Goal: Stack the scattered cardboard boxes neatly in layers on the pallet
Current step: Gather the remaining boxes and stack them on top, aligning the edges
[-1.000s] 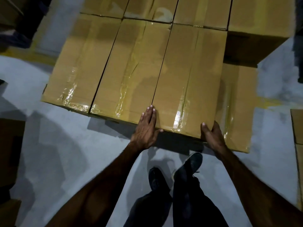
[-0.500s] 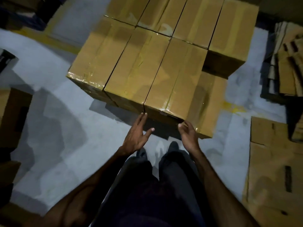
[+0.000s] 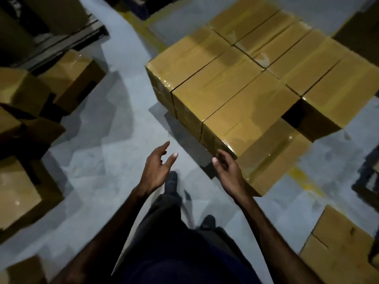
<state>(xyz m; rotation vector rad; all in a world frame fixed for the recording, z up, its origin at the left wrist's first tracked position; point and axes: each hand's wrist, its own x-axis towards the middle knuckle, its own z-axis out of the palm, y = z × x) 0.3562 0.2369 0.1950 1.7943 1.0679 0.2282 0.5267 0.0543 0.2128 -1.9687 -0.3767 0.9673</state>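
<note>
Both hands empty: left hand (image 3: 158, 169) fingers spread and relaxed over bare floor (image 3: 114, 144), right hand (image 3: 226, 168) loosely curled, holding nothing, just beside the near corner of the stacked boxes (image 3: 235, 93) at 1 o'clock. Pallet itself not visible under the stack. Top layer incomplete: a lower box (image 3: 272, 158) sticks out at 3 o'clock with nothing on it. Scattered boxes (image 3: 67, 78) wait at 9 to 10 o'clock, well apart from the stack. Risks, judged: dim light and glossy tape could make a grip slip; the next box set on the exposed lower box could overhang or skew the row; foot (image 3: 171, 181) could catch loose flattened cardboard (image 3: 344, 249) at 4 o'clock
</note>
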